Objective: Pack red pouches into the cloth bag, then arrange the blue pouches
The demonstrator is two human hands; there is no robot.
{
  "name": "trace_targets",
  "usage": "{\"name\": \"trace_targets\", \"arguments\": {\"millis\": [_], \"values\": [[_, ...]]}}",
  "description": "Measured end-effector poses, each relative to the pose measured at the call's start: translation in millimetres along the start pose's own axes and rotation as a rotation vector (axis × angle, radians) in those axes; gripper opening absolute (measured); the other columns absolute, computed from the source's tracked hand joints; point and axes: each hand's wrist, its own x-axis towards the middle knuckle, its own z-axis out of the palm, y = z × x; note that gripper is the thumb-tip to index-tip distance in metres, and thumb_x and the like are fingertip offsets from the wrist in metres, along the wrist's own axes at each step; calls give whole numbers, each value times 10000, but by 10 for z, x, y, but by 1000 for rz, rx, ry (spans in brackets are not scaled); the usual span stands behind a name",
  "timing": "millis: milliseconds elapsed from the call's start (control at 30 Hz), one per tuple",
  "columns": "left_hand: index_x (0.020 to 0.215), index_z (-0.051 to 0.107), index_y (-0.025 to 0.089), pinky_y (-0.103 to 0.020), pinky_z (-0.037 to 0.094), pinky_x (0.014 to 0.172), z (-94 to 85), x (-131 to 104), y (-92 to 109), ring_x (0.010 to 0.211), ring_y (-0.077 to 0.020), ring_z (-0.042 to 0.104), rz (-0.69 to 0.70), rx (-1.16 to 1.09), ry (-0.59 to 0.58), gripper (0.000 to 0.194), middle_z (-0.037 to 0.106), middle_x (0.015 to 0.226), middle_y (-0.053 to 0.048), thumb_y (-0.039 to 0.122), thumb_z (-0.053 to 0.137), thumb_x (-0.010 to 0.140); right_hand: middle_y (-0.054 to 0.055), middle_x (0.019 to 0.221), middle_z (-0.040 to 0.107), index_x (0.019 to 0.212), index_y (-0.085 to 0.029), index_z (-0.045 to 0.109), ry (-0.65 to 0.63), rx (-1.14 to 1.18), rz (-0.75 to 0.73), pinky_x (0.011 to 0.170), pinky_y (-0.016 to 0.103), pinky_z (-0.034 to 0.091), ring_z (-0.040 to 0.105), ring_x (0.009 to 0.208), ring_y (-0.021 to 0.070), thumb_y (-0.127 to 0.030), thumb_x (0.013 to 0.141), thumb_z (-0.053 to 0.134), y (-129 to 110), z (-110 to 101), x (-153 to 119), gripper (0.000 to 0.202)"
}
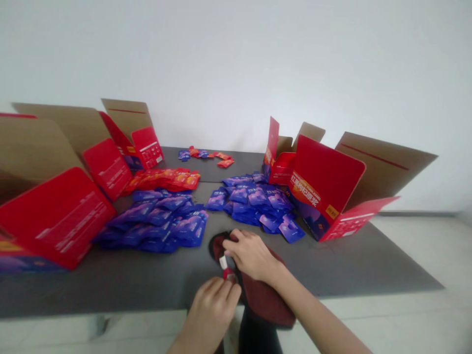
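A dark maroon cloth item with a black edge (267,300), perhaps a cap or bag, lies at the table's front edge and hangs over it. My right hand (252,255) rests on its upper part, with thumb and fingers pinching its edge. Close by on the left, my left hand (215,307) is closed at a small red piece (228,273) with a white tag (223,262). The left fingertips are pressed together at the red piece. Blue sachets (162,221) lie in a heap to the left, and more blue sachets (250,196) lie beyond the hands.
Open red cartons (70,211) stand along the left of the grey table (147,285). Other open red cartons (320,182) stand on the right. Orange-red sachets (169,178) lie behind the left blue heap, and a few loose sachets (224,162) are near the wall.
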Motion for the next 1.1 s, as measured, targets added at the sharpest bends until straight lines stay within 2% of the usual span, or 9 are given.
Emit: {"name": "trace_targets", "arguments": {"millis": [167, 333, 400, 467, 600, 700, 800, 933, 1100], "values": [[669, 551, 200, -251, 439, 533, 38, -42, -51, 514, -136, 554, -112, -190, 121, 191, 584, 567, 28, 79, 484, 800, 44, 955, 558, 963, -228, 560, 87, 29, 157, 676, 258, 380, 547, 784, 158, -308, 926, 374, 247, 20, 157, 206], [731, 560, 189, -205, 491, 539, 51, -96, -123, 584, -134, 633, -731, -720, 238, 107, 651, 646, 9, 260, 551, 810, 44, 968, 549, 925, -207, 546, 563, 342, 238, 742, 259, 400, 536, 854, 153, -306, 938, 344, 379, -277, -97, 225], [808, 544, 185, -244, 522, 567, 31, -110, -141, 643, -168, 654, -855, -761, 229, 114, 667, 711, -19, 299, 542, 808, 42, 939, 551, 905, -207, 547, 689, 420, 257, 739, 265, 403, 533, 846, 156, -313, 929, 369, 409, -381, -217, 209], [945, 541, 182, -351, 539, 702, 0, -139, -148, 778, -220, 660, -802, -527, 230, 207, 679, 858, -65, 304, 572, 781, 37, 915, 552, 885, -207, 551, 709, 455, 266, 736, 271, 405, 533, 826, 157, -315, 922, 387, 420, -429, -307, 199], [1102, 559, 193, -540, 405, 925, -75, -204, -168, 1094, -311, 531, -372, 26, 183, 307, 613, 1088, -131, 177, 542, 796, 38, 949, 548, 882, -208, 561, 641, 468, 264, 759, 266, 410, 540, 860, 156, -296, 923, 385, 376, -386, -396, 201], [1118, 581, 224, -497, 426, 916, -89, -206, -240, 1194, -312, 450, -129, 87, 67, 348, 560, 1210, -123, 91, 463, 819, 48, 996, 545, 904, -210, 577, 623, 442, 261, 793, 272, 411, 536, 916, 164, -300, 926, 380, 326, -340, -414, 218], [1069, 608, 204, -415, 424, 934, -45, -179, -337, 1068, -224, 564, 34, 82, -1, 345, 645, 1103, -59, 69, 373, 854, 57, 1040, 547, 929, -209, 590, 610, 394, 246, 821, 286, 409, 531, 952, 171, -294, 922, 388, 294, -329, -421, 219], [994, 620, 170, -393, 344, 999, -61, -91, -375, 840, -138, 643, 76, 37, 64, 302, 704, 927, -32, 68, 363, 872, 68, 1042, 555, 937, -205, 594, 622, 358, 217, 818, 297, 427, 540, 959, 178, -289, 919, 393, 274, -302, -482, 219], [959, 606, 152, -338, 392, 952, -351, 184, -379, 661, -91, 637, 14, 77, 265, 239, 710, 790, -8, 13, 514, 788, 69, 1027, 555, 918, -211, 593, 806, 315, 259, 798, 314, 460, 556, 961, 185, -260, 897, 423, 269, -235, -697, 178]]}}
